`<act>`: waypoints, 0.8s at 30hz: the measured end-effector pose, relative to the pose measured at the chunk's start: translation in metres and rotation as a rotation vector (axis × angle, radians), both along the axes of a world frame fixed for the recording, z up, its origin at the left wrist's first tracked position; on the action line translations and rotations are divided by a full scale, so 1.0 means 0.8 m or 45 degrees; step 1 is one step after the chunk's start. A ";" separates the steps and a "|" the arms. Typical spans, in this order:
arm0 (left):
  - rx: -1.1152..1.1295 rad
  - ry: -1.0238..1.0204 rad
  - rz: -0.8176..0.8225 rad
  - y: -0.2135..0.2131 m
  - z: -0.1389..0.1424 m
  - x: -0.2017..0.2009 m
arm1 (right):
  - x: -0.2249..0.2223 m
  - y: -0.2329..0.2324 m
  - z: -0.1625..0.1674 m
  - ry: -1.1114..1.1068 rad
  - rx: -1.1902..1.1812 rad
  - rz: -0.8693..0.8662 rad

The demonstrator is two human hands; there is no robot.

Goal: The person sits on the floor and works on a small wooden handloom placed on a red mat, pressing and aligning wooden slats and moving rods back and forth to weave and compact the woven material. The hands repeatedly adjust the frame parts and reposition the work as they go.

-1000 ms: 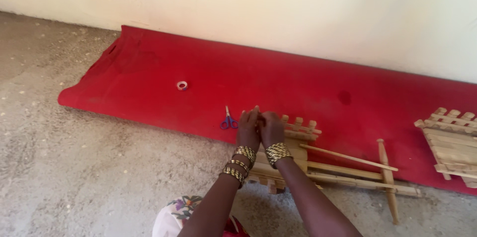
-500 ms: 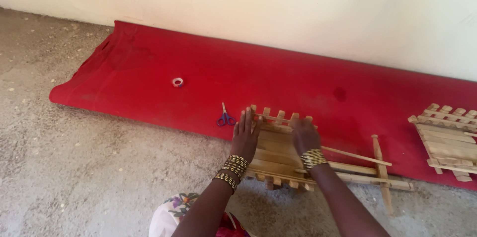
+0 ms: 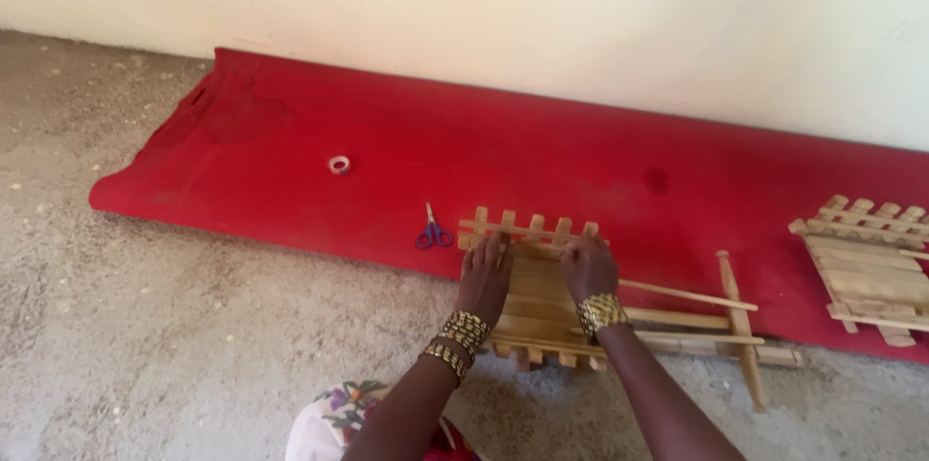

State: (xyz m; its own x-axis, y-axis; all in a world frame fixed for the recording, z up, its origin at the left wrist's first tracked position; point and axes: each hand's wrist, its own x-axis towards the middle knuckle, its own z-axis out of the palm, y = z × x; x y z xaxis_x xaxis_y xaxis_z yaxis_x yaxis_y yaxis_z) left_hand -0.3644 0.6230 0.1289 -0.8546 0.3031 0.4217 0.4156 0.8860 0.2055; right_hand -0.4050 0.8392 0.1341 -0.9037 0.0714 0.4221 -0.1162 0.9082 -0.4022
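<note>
A wooden slat panel (image 3: 535,298), made of several upright slats under thin crossbars, lies flat at the front edge of a red mat (image 3: 542,156). My left hand (image 3: 484,272) rests on the panel's left side, fingers stretched toward the top crossbar. On the right side my right hand (image 3: 585,267) presses down, fingers curled near the same crossbar. Both wrists wear gold beaded bracelets. Whether either hand grips a slat is hidden by the fingers.
Blue-handled scissors (image 3: 434,232) lie just left of the panel. A small tape roll (image 3: 339,165) sits farther back left. Loose wooden sticks (image 3: 735,326) lie to the right, and a second slat panel (image 3: 871,263) at the far right. A pale wall runs behind; rough concrete floor in front.
My hands have moved apart, from close together at the panel's top to its left and right sides. The panel now lies flat in full view.
</note>
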 end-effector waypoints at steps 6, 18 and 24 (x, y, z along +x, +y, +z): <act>0.058 -0.036 0.021 -0.002 0.001 0.000 | 0.023 -0.031 0.028 -0.007 -0.338 -0.139; 0.051 -0.132 0.084 0.006 0.002 -0.010 | -0.034 -0.067 0.051 0.172 -0.141 0.216; 0.056 -0.121 0.094 0.006 0.006 -0.004 | -0.058 -0.081 0.051 -0.019 -0.085 0.200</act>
State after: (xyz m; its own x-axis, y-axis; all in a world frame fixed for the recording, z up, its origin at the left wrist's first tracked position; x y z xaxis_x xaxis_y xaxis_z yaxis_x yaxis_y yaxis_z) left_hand -0.3677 0.6277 0.1337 -0.9107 0.2208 0.3492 0.3264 0.9026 0.2806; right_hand -0.4513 0.7742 0.1751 -0.9120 -0.0440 0.4079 -0.2483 0.8505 -0.4636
